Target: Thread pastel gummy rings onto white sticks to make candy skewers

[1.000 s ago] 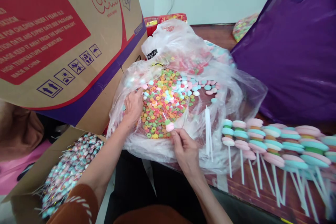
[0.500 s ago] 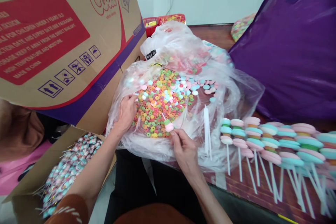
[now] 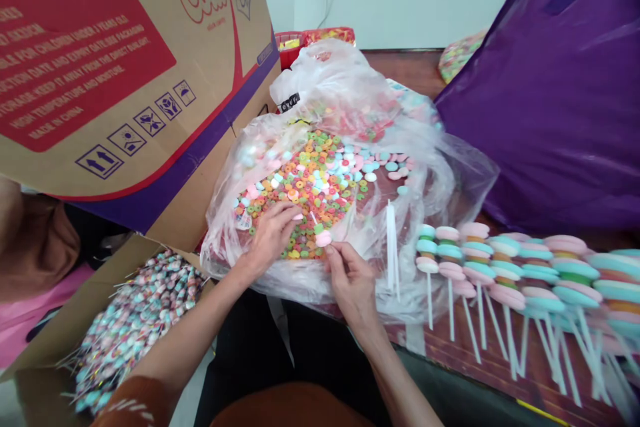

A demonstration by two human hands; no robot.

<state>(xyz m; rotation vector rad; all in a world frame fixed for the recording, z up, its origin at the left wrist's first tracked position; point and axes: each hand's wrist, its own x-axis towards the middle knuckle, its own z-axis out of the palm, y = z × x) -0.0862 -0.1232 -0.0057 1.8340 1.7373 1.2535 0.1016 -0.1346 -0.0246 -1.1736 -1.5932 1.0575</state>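
A heap of small coloured candy rings (image 3: 305, 180) and pastel discs lies on an open clear plastic bag (image 3: 440, 173) before me. My right hand (image 3: 350, 280) pinches a thin white stick (image 3: 315, 221) that carries a pink disc (image 3: 323, 238) and a green ring. My left hand (image 3: 273, 233) rests on the near edge of the candy heap, its fingertips on the rings close to the stick's tip. Whether those fingers hold a piece is hidden.
Several finished candy sticks (image 3: 500, 273) lie in a row on the wooden table at right. Loose white sticks (image 3: 393, 247) lie on the bag. A big cardboard box (image 3: 115, 73) stands at left, with wrapped lollipops (image 3: 135, 320) below it. A purple bag (image 3: 560, 93) fills the right.
My left hand has slid from the left edge of the candy heap rightward to the rings beside the stick's tip. My right hand has kept the stick almost still.
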